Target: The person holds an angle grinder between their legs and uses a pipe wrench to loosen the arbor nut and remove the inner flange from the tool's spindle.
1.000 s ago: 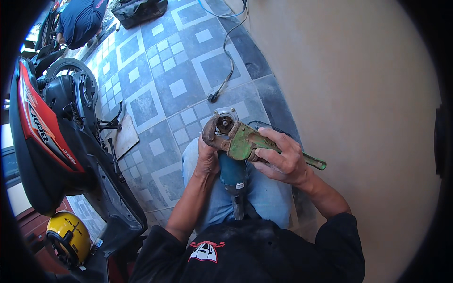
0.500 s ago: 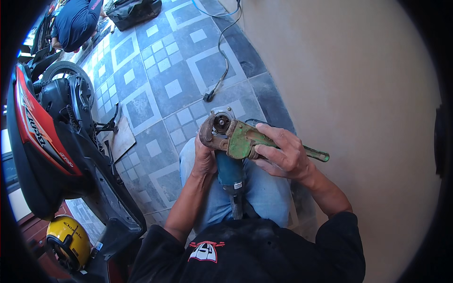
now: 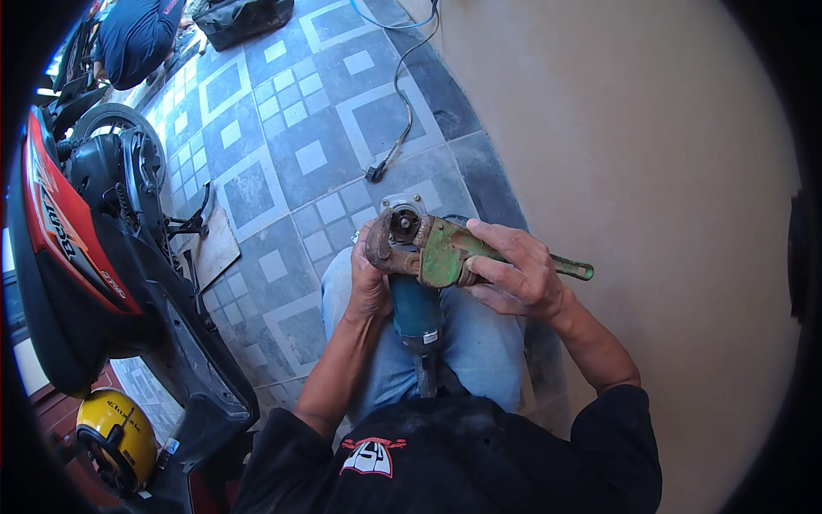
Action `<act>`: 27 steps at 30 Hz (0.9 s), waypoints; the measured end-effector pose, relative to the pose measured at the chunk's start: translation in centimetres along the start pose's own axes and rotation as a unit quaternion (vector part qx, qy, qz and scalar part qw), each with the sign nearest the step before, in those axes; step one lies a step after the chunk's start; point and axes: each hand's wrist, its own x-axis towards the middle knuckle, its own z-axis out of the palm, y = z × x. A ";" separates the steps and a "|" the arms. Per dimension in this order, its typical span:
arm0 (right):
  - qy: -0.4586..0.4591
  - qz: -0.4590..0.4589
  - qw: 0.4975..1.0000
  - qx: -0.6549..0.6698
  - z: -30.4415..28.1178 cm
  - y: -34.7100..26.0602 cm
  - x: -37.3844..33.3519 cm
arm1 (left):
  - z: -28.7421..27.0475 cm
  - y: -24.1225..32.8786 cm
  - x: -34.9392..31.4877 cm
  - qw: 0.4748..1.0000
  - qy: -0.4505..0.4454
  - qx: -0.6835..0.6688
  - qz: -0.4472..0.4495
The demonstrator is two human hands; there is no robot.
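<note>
A teal angle grinder (image 3: 416, 310) points away from me between my thighs, its metal gear head and round spindle end facing up. The rusty jaws of a green pipe wrench (image 3: 443, 254) sit around the dark round flange (image 3: 405, 224) on the spindle. My right hand (image 3: 519, 278) is closed on the wrench, fingers over the handle near the adjusting nut. My left hand (image 3: 368, 281) wraps the left side of the grinder's head, beside the hooked jaw; its fingertips are mostly hidden behind the jaw and the head.
A red and black motor scooter (image 3: 81, 231) stands at the left, with a yellow helmet (image 3: 128, 428) near it. A cord with a black plug (image 3: 374, 173) lies on the tiled floor ahead. Another person (image 3: 137, 43) bends near a black bag (image 3: 244, 21). A beige wall (image 3: 651, 171) rises at right.
The view has shifted slightly, so the scooter and floor sit a little further left. Both hands keep their grip, and the wrench jaws remain around the flange.
</note>
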 end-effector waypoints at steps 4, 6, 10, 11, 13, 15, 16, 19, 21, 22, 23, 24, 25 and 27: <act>0.003 -0.007 1.000 -0.013 0.6 0.0 -0.3 | 0.1 0.3 -0.1 1.000 -0.005 -0.015 -0.010; 0.017 -0.009 1.000 -0.011 1.0 0.1 -0.6 | 0.0 0.3 0.0 1.000 -0.002 0.002 -0.010; 0.002 -0.008 1.000 0.011 0.4 0.8 -0.4 | 0.0 0.3 -0.3 1.000 -0.013 -0.026 -0.002; -0.007 -0.010 1.000 0.020 -0.1 0.9 -0.1 | 0.3 0.5 -0.4 1.000 -0.011 -0.020 -0.003; -0.015 -0.011 0.999 0.027 -0.5 1.1 0.4 | 0.3 0.5 -0.4 1.000 -0.011 -0.016 -0.004; -0.023 -0.064 0.997 -0.027 -0.6 1.2 1.0 | -0.1 0.5 -0.3 0.999 -0.016 -0.034 -0.022; -0.023 -0.065 0.997 -0.027 -0.8 1.4 1.2 | -0.2 0.4 -0.3 0.999 -0.017 -0.034 -0.022; -0.048 -0.084 0.995 -0.035 -1.5 1.8 1.9 | -0.4 0.4 -0.3 0.999 -0.025 -0.037 -0.016; -0.059 -0.094 0.993 -0.029 -1.8 2.1 2.2 | -0.3 0.3 -0.3 0.998 -0.038 -0.043 -0.018; -0.060 -0.094 0.993 -0.029 -2.0 2.3 2.4 | -0.2 0.4 -0.3 0.998 -0.037 -0.044 -0.018; -0.060 -0.089 0.994 -0.027 -2.2 2.4 2.5 | 0.0 0.5 -0.4 0.998 -0.037 -0.039 -0.018; -0.061 -0.084 0.994 -0.026 -2.3 2.5 2.7 | 0.0 0.6 -0.4 0.999 -0.036 -0.034 -0.018; -0.061 -0.084 0.994 -0.026 -2.4 2.7 2.9 | 0.0 0.5 -0.4 0.999 -0.036 -0.034 -0.018; -0.072 -0.118 0.989 -0.045 -2.8 3.2 3.6 | -0.1 0.5 -0.4 0.997 -0.051 -0.051 -0.010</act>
